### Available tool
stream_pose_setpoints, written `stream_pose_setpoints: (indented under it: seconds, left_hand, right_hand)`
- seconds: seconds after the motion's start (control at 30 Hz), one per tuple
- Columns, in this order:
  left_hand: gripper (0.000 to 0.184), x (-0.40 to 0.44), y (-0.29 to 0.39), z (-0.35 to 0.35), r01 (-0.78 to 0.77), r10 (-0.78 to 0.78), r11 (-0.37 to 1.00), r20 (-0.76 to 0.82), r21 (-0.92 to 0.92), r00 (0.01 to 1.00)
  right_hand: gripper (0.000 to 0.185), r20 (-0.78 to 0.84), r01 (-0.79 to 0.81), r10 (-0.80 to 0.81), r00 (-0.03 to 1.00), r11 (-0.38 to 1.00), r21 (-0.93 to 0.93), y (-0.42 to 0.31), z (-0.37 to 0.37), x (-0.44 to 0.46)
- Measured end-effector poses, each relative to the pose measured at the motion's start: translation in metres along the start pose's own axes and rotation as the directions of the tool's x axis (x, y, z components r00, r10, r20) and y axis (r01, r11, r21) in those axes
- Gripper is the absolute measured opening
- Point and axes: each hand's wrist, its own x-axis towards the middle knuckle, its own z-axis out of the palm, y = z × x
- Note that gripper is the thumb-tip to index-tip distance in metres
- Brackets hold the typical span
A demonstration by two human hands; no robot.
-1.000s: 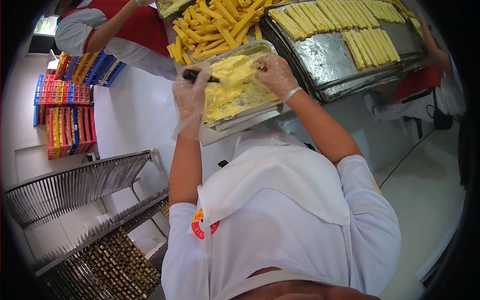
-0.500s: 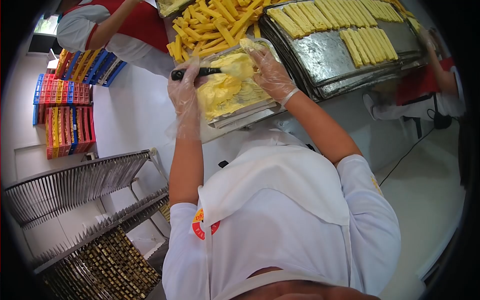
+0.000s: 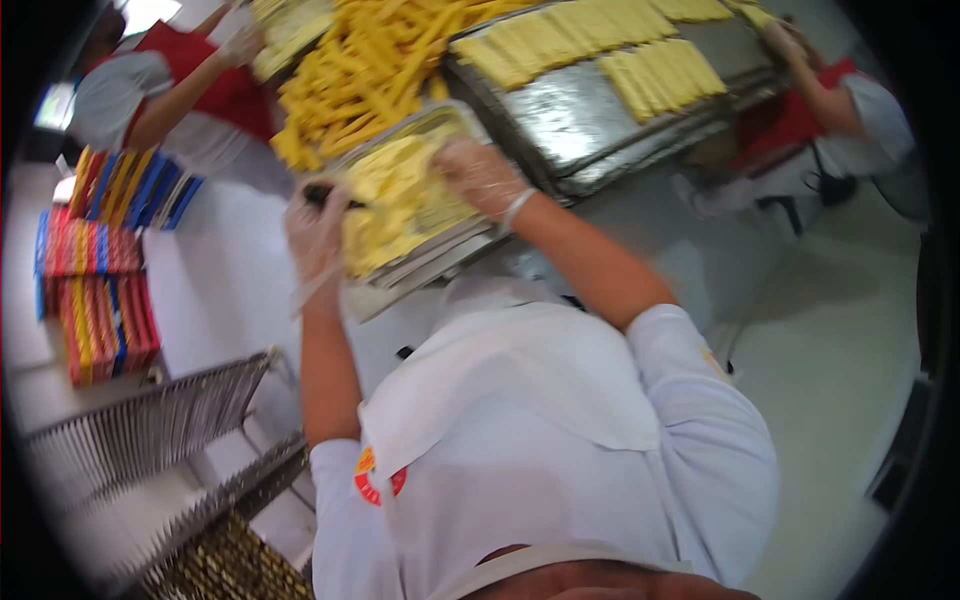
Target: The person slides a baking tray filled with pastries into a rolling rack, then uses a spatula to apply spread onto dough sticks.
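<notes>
My left hand (image 3: pixel 317 225), in a clear plastic glove, is closed round the black handle of a spreading tool (image 3: pixel 330 196) at the left side of a metal tray (image 3: pixel 467 112). Soft yellow spread (image 3: pixel 392 190) lies in that tray, and the tool's far end is blurred against it. Over the tray's right side, my right hand (image 3: pixel 480 178), also gloved, has its fingers curled together. Whatever it may hold is hidden. Loose yellow sticks (image 3: pixel 350 85) are heaped just beyond the tray.
Coated sticks (image 3: pixel 665 80) lie in rows on stacked dark metal trays (image 3: pixel 570 135) at the right. Co-workers stand at upper left (image 3: pixel 190 100) and upper right (image 3: pixel 820 100). Coloured crates (image 3: pixel 105 330) and a metal rack (image 3: pixel 150 425) are on the left.
The view has shifted and tilted. My right hand, which held a coated piece by the tray's far edge, is now lower over the tray with fingers curled. My left hand still grips the tool.
</notes>
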Motion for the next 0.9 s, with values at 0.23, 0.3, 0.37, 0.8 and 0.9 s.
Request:
stream_pose_setpoints:
  seconds: [0.23,0.3,0.37,0.8,0.9]
  left_hand:
    - [0.014,0.0,0.04,0.002,0.027,-0.029,0.999,-0.056,-0.032,0.998]
    - [0.016,0.0,0.043,-0.007,0.083,-0.084,0.996,-0.096,-0.015,0.992]
    - [0.015,0.0,0.048,-0.009,0.081,-0.083,0.996,-0.119,-0.023,0.989]
    - [0.014,-0.012,0.065,0.004,0.088,-0.097,0.994,-0.134,-0.068,0.986]
    - [0.014,-0.012,0.064,0.003,0.088,-0.093,0.995,-0.139,-0.037,0.986]
  right_hand:
    - [0.009,-0.078,-0.026,0.024,0.997,0.999,-0.027,-0.009,-0.032,-0.025]
    - [0.011,-0.131,-0.205,0.214,0.968,0.976,0.081,-0.021,-0.058,-0.024]
    - [0.015,-0.335,-0.249,0.298,0.894,0.951,0.182,-0.008,-0.09,-0.04]
    - [0.029,-0.679,-0.635,0.471,0.564,0.773,0.009,0.095,-0.171,-0.081]
    - [0.033,-0.643,-0.681,0.481,0.596,0.727,-0.088,0.09,-0.176,-0.073]
